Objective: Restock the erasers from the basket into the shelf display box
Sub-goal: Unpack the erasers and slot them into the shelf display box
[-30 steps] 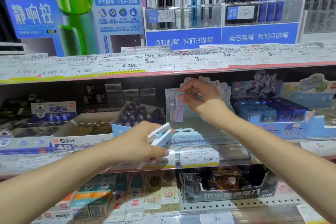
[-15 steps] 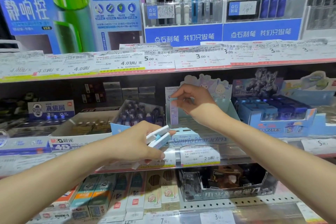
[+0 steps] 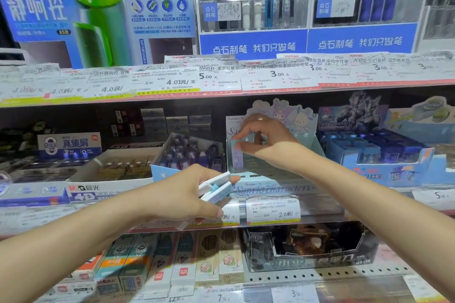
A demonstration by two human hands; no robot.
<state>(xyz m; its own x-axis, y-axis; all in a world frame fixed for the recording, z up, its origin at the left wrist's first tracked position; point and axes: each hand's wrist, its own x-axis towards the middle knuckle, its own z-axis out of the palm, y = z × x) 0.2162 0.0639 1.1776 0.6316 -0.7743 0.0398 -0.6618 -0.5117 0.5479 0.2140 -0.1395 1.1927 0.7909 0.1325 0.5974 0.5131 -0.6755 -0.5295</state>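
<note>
left hand (image 3: pixel 182 194) at 7 o'clock, fingers clamped on a few white-and-blue erasers (image 3: pixel 216 187) | right hand (image 3: pixel 266 142) at 12, thumb and fingertips pinched on one pastel eraser (image 3: pixel 237 155) standing upright inside the Sanrio display box (image 3: pixel 270 187)
</note>
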